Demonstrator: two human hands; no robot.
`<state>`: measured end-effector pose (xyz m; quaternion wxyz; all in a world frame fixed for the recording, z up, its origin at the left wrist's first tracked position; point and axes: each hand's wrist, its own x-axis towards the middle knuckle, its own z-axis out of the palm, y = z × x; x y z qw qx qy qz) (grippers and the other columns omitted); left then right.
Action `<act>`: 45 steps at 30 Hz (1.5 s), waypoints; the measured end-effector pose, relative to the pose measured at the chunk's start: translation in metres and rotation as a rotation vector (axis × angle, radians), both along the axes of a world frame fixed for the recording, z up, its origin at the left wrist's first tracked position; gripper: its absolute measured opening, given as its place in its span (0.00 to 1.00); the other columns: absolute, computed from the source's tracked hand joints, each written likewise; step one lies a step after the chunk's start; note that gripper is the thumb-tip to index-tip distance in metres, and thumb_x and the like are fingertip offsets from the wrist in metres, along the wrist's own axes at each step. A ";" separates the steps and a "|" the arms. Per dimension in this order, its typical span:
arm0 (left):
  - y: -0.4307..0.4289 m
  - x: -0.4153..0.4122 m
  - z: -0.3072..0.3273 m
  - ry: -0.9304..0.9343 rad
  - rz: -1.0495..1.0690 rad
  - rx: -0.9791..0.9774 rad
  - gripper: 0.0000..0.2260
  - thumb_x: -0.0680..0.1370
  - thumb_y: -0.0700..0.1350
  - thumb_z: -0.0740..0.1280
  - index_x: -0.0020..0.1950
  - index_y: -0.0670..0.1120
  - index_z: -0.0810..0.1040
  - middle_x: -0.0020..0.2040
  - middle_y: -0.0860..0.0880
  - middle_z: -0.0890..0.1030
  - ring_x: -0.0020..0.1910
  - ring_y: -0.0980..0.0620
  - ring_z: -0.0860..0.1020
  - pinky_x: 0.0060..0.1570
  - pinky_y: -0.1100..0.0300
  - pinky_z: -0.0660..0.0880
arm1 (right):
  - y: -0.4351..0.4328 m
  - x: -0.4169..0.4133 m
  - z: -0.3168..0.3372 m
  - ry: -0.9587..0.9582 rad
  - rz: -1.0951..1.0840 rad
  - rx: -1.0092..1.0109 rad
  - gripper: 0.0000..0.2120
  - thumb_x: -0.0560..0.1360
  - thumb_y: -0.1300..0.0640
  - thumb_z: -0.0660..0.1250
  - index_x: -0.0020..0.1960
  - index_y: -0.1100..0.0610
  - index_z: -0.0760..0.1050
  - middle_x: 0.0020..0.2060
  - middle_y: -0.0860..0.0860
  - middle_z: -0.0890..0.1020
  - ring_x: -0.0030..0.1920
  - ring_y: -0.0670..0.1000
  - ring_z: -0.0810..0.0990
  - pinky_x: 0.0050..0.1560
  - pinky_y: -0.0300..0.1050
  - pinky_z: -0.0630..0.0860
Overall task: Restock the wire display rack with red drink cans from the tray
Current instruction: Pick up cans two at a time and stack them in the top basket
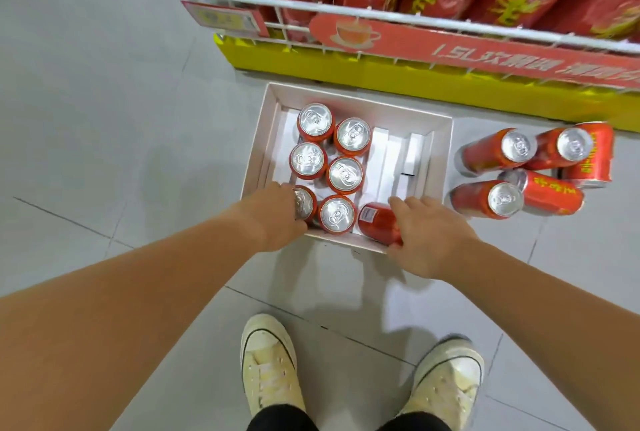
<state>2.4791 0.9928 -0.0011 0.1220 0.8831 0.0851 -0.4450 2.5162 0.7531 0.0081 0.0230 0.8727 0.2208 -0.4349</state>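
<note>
While both your hands are down in the white cardboard tray (408, 115) on the floor, each is taking a red drink can. Your left hand (277, 214) wraps the upright can (304, 203) at the tray's near-left corner; grip looks closed, though fingers are hidden behind it. Your right hand (429, 236) clasps a tipped can (377, 222) lying against the near wall.

5 more cans stand upright in the tray. A loose pile of 5 cans (530, 171) lies on the tile to the right. The wire display rack (346, 11) stands just beyond the tray.

Risks, as judged: lifting the left can may knock its close neighbour (337, 214). The tipped can may slip in a sideways hold. The light tray could drag along with either pull.
</note>
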 end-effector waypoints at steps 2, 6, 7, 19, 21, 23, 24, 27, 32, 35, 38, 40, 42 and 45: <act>-0.003 -0.001 -0.013 0.026 0.087 -0.021 0.26 0.77 0.54 0.68 0.68 0.41 0.66 0.64 0.42 0.75 0.52 0.45 0.73 0.49 0.54 0.70 | 0.005 0.005 -0.008 0.027 -0.001 -0.020 0.26 0.74 0.40 0.63 0.66 0.53 0.66 0.61 0.54 0.74 0.63 0.58 0.72 0.59 0.53 0.72; -0.007 -0.001 -0.032 0.092 0.279 -0.067 0.35 0.72 0.56 0.74 0.70 0.45 0.59 0.68 0.43 0.69 0.63 0.41 0.74 0.60 0.47 0.75 | 0.012 0.012 -0.021 0.016 -0.004 -0.022 0.30 0.72 0.39 0.68 0.65 0.56 0.65 0.59 0.56 0.72 0.58 0.59 0.75 0.57 0.52 0.73; -0.008 -0.001 -0.034 0.074 0.326 -0.083 0.36 0.71 0.54 0.76 0.70 0.45 0.60 0.68 0.43 0.68 0.63 0.40 0.75 0.62 0.47 0.74 | 0.014 0.014 -0.024 0.021 -0.013 -0.023 0.32 0.71 0.41 0.70 0.65 0.57 0.63 0.60 0.57 0.70 0.58 0.60 0.75 0.57 0.52 0.73; 0.014 -0.007 -0.032 -0.310 0.545 -0.273 0.26 0.60 0.46 0.83 0.54 0.49 0.76 0.50 0.53 0.82 0.46 0.53 0.81 0.42 0.62 0.75 | 0.011 0.029 -0.035 0.005 -0.890 0.481 0.29 0.64 0.57 0.80 0.60 0.50 0.69 0.48 0.45 0.78 0.48 0.49 0.78 0.42 0.38 0.70; 0.018 -0.006 -0.026 -0.279 0.663 -0.326 0.28 0.61 0.45 0.84 0.54 0.49 0.74 0.49 0.54 0.81 0.45 0.55 0.81 0.41 0.62 0.76 | 0.013 0.033 -0.044 0.012 -1.025 0.550 0.28 0.65 0.59 0.80 0.60 0.51 0.71 0.47 0.44 0.79 0.48 0.47 0.80 0.41 0.35 0.71; 0.021 -0.004 -0.022 -0.233 0.768 -0.381 0.28 0.63 0.43 0.83 0.56 0.48 0.72 0.49 0.52 0.80 0.45 0.55 0.81 0.39 0.62 0.77 | 0.015 0.036 -0.052 0.046 -1.134 0.622 0.25 0.66 0.61 0.80 0.59 0.52 0.74 0.47 0.45 0.81 0.47 0.46 0.81 0.43 0.38 0.74; 0.023 -0.003 -0.019 -0.216 0.808 -0.411 0.27 0.64 0.41 0.83 0.56 0.47 0.72 0.49 0.51 0.81 0.45 0.54 0.82 0.38 0.63 0.78 | 0.015 0.036 -0.056 0.077 -1.174 0.650 0.25 0.66 0.62 0.80 0.59 0.52 0.76 0.47 0.46 0.82 0.46 0.46 0.81 0.44 0.40 0.75; 0.027 0.000 -0.013 -0.181 0.953 -0.546 0.24 0.66 0.37 0.81 0.57 0.47 0.75 0.51 0.48 0.83 0.49 0.48 0.85 0.41 0.56 0.83 | 0.013 0.037 -0.059 0.147 -1.219 0.694 0.25 0.67 0.62 0.80 0.60 0.50 0.77 0.49 0.49 0.83 0.47 0.49 0.82 0.48 0.45 0.77; 0.023 0.012 0.009 -0.145 1.094 -0.733 0.26 0.66 0.37 0.80 0.61 0.51 0.79 0.53 0.47 0.86 0.54 0.43 0.85 0.54 0.44 0.82 | 0.014 0.044 -0.030 0.193 -1.176 0.723 0.24 0.68 0.61 0.78 0.61 0.51 0.73 0.50 0.49 0.83 0.49 0.49 0.83 0.47 0.44 0.77; 0.017 0.023 0.038 -0.117 1.142 -0.794 0.21 0.72 0.37 0.77 0.62 0.52 0.79 0.56 0.46 0.85 0.55 0.44 0.85 0.56 0.47 0.82 | 0.018 0.054 0.002 0.176 -1.161 0.753 0.22 0.68 0.61 0.79 0.54 0.48 0.71 0.52 0.50 0.82 0.49 0.49 0.82 0.47 0.44 0.77; 0.013 0.038 0.075 -0.120 1.141 -0.816 0.19 0.71 0.40 0.78 0.60 0.50 0.80 0.56 0.43 0.85 0.52 0.45 0.86 0.52 0.47 0.83 | 0.021 0.067 0.044 0.162 -1.146 0.794 0.23 0.68 0.62 0.79 0.58 0.49 0.73 0.54 0.53 0.82 0.48 0.50 0.82 0.50 0.49 0.80; 0.010 0.047 0.103 -0.146 1.142 -0.823 0.16 0.73 0.42 0.77 0.59 0.49 0.80 0.54 0.43 0.86 0.48 0.48 0.86 0.43 0.52 0.84 | 0.022 0.077 0.078 0.147 -1.151 0.826 0.26 0.69 0.62 0.78 0.63 0.52 0.73 0.53 0.52 0.83 0.46 0.49 0.82 0.49 0.50 0.80; 0.009 0.053 0.136 -0.163 1.141 -0.819 0.16 0.73 0.46 0.77 0.59 0.50 0.80 0.51 0.44 0.86 0.43 0.48 0.86 0.39 0.53 0.82 | 0.021 0.085 0.116 0.132 -1.141 0.863 0.24 0.70 0.63 0.77 0.62 0.52 0.74 0.52 0.51 0.84 0.46 0.49 0.82 0.50 0.49 0.81; 0.007 0.061 0.193 -0.169 1.144 -0.871 0.11 0.76 0.48 0.72 0.58 0.50 0.80 0.48 0.44 0.86 0.42 0.47 0.85 0.39 0.54 0.81 | 0.019 0.091 0.179 0.108 -1.134 0.901 0.20 0.70 0.62 0.77 0.57 0.49 0.75 0.51 0.50 0.85 0.48 0.48 0.84 0.49 0.45 0.80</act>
